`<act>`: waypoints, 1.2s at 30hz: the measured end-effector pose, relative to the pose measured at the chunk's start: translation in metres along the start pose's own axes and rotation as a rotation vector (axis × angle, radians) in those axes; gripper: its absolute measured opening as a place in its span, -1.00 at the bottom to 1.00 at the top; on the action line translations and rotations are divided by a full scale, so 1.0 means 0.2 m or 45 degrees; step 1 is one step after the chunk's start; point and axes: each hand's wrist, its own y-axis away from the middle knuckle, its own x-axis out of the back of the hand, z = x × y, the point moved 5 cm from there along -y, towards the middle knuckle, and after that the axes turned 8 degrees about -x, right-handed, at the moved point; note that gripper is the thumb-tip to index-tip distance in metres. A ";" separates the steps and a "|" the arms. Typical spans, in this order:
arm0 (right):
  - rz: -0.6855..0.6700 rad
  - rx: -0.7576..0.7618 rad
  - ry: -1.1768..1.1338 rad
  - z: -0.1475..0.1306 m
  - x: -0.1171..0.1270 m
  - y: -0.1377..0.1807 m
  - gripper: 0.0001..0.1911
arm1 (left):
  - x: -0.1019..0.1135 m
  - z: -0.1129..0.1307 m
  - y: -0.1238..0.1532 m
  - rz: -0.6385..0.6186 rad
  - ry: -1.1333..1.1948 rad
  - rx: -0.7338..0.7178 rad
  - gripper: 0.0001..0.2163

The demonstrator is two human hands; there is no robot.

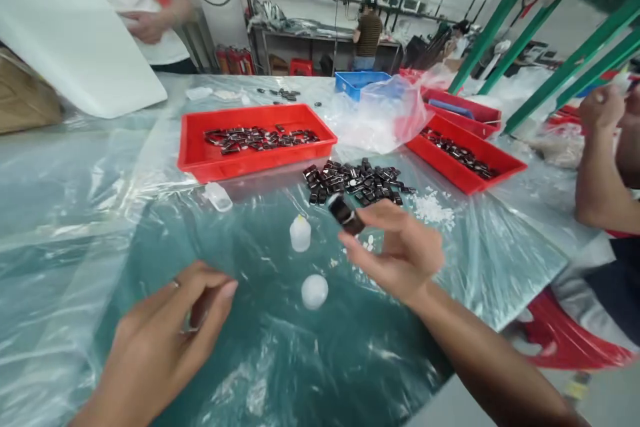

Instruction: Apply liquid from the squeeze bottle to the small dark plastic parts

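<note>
Across the whole frame: a wide table under crinkled clear plastic sheeting. At upper left, a large white plastic panel beside another person's hand. Centre, above the middle: a shallow red plastic tray holding small black parts; further right, a second red tray at an angle, partly under a crumpled clear bag. Between the trays, a loose heap of small black rectangular pieces. At the right edge, a co-worker's forearm.

Lower left: left hand, fingers curled inward, thumb close to forefinger, apparently pinching something tiny, though hard to tell what. Centre right: right hand, thumb and forefinger clamped on one small black glossy piece, lifted above the table.

Below it, a small white squeeze bottle and a white round cap.

Risks, as a judgement: slippery sheeting, so bottle easily tipped by a passing wrist; light fingertip grip, so piece liable to drop and vanish into the heap.
</note>
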 end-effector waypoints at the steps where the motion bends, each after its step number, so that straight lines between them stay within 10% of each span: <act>1: -0.071 0.012 -0.035 0.00 -0.02 0.00 -0.62 | 0.01 0.02 0.00 0.008 0.010 0.026 -0.88; 18: -0.700 0.074 -0.212 -0.16 -0.20 0.12 -0.62 | -0.04 0.21 0.05 0.033 0.702 0.526 -0.82; 36: -0.484 -0.197 -0.093 -0.02 -0.12 0.02 -0.63 | -0.15 -0.03 0.06 -0.402 0.373 0.522 -0.75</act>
